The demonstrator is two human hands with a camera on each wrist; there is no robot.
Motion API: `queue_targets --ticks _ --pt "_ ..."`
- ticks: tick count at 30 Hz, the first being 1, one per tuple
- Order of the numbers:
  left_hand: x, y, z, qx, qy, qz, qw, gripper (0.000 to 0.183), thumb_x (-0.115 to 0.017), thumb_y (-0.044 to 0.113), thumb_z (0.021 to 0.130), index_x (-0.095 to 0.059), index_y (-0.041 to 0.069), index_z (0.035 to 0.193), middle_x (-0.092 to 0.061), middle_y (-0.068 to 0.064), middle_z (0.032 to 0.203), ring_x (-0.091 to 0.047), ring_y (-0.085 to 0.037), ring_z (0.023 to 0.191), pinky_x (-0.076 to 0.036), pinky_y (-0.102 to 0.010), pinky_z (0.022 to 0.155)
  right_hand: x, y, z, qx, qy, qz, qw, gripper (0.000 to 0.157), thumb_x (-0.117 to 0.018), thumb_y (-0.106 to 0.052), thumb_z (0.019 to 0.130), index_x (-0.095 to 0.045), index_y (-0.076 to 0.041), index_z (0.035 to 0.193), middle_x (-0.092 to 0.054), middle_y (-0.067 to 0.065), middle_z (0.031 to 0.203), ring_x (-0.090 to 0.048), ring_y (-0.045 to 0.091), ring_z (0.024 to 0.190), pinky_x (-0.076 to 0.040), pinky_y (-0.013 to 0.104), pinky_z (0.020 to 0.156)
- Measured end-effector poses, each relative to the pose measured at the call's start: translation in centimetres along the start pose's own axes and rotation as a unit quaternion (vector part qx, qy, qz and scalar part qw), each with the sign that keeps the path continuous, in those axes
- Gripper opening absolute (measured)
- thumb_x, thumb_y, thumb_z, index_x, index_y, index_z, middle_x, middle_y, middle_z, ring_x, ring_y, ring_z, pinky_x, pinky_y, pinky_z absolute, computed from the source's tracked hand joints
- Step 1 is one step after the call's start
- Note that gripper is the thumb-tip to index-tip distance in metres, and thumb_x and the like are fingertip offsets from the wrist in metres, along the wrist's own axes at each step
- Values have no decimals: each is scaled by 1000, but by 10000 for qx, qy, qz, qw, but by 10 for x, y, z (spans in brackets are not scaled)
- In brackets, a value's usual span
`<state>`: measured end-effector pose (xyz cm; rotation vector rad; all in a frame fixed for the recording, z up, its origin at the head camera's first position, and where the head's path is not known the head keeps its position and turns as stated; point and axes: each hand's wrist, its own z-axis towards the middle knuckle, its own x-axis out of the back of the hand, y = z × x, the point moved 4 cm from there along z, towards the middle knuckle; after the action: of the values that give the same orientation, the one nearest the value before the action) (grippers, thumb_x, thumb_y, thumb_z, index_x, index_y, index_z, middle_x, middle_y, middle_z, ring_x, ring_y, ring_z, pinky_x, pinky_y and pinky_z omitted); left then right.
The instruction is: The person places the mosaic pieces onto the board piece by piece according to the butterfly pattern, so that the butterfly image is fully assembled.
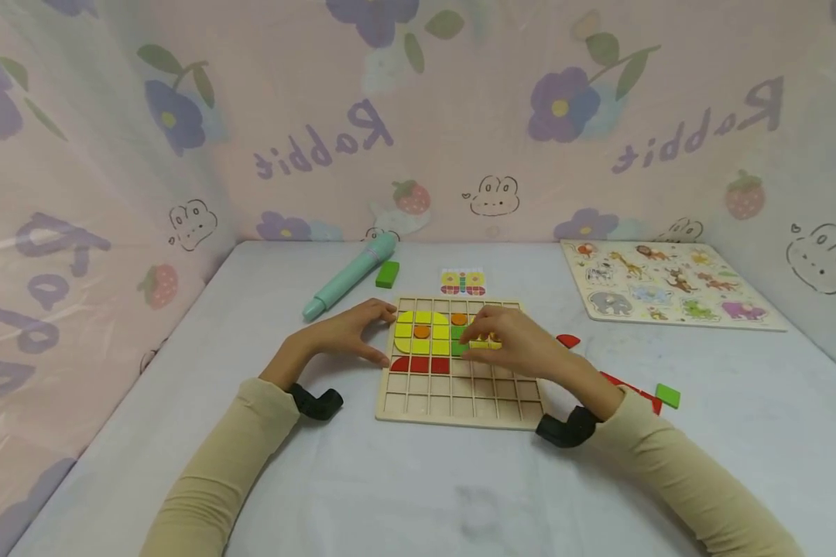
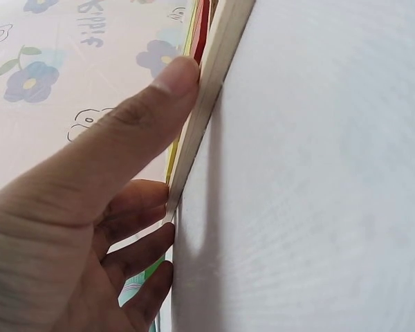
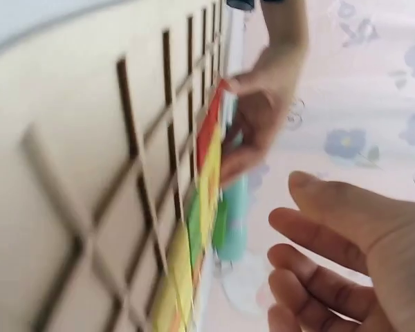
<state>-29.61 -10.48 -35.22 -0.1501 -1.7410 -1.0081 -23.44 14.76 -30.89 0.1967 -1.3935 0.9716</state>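
Observation:
A square wooden grid board (image 1: 470,398) lies on the table. Yellow pieces (image 1: 421,319) round an orange disc (image 1: 422,332) fill its upper left, above a row of red pieces (image 1: 420,365). Green pieces (image 1: 459,340) and a second orange disc (image 1: 459,319) sit in the middle column. My left hand (image 1: 344,333) rests at the board's left edge, thumb and fingertips spread along it. Over the board's upper right hovers my right hand (image 1: 512,340), its fingers loosely bent and nothing between them in the right wrist view (image 3: 339,256). It partly hides yellow pieces (image 1: 486,340) there.
Behind the board lies a small butterfly pattern card (image 1: 463,281). A mint-green tube (image 1: 348,278) and a green block (image 1: 387,274) are at the back left. Loose red (image 1: 567,340) and green pieces (image 1: 667,396) lie right of the board, an animal puzzle board (image 1: 669,282) farther back.

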Motion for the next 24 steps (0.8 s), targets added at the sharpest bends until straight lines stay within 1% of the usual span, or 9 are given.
queue_targets --ticks 3,6,9,10,12,13,16,19,24 --pt "2 1 0 -11 25 16 10000 74 -79 39 71 -47 7 129 -36 -7 143 -27 -23 135 -22 -41 113 26 15 -27 -84 242 -88 9996 17 -73 -20 81 -71 -11 96 -64 -2 92 -57 17 83 -51 35 70" --pt "1 1 1 -28 17 19 10000 74 -79 40 71 -47 7 129 -36 -7 144 -27 -23 135 -23 -41 113 49 34 -66 -251 521 -395 9975 21 -75 -17 78 -70 -13 98 -63 -3 93 -56 12 82 -52 30 67" --pt "0 2 2 -51 -6 29 10000 75 -79 41 71 -47 7 130 -36 -7 144 -27 -24 135 -23 -41 113 70 52 -109 -489 808 -748 9927 33 -81 -16 72 -67 -15 102 -61 -4 95 -51 6 81 -51 24 63" --pt "0 2 1 -36 -13 30 10000 75 -79 41 71 -47 7 130 -36 -7 144 -27 -24 135 -22 -41 113 76 59 -123 -642 864 -827 9907 39 -82 -18 69 -66 -16 104 -59 -4 97 -49 4 81 -50 23 61" --pt "1 2 0 3 3 53 10000 75 -79 42 71 -47 7 130 -36 -8 144 -27 -24 135 -22 -42 113 86 72 -147 -1004 833 -891 9874 50 -85 -23 65 -63 -16 110 -56 -2 101 -46 2 82 -49 21 60" --pt "1 2 -1 7 21 47 10000 75 -79 41 71 -47 7 129 -36 -9 144 -28 -25 135 -23 -43 113 89 79 -158 -1187 734 -862 9865 56 -86 -25 64 -61 -15 113 -56 1 104 -45 1 83 -49 21 60" --pt "2 3 -2 59 61 38 10000 74 -79 41 71 -47 7 129 -36 -8 143 -28 -24 135 -23 -42 113 90 100 -184 -1645 291 -677 9836 68 -86 -30 63 -56 -11 121 -53 9 111 -43 0 86 -48 20 62" --pt "2 2 -2 32 71 12 10000 74 -80 40 70 -47 8 128 -36 -8 143 -28 -24 135 -22 -42 113 83 114 -202 -1761 3 -518 9830 67 -85 -29 63 -56 -6 119 -53 11 110 -42 0 84 -46 18 62" --pt "-2 -1 1 -44 37 -4 10000 73 -79 42 71 -47 9 128 -36 -7 143 -27 -24 135 -22 -41 113 73 124 -216 -1643 265 -405 9852 48 -83 -19 66 -62 -7 108 -56 -6 96 -44 1 77 -43 17 61"
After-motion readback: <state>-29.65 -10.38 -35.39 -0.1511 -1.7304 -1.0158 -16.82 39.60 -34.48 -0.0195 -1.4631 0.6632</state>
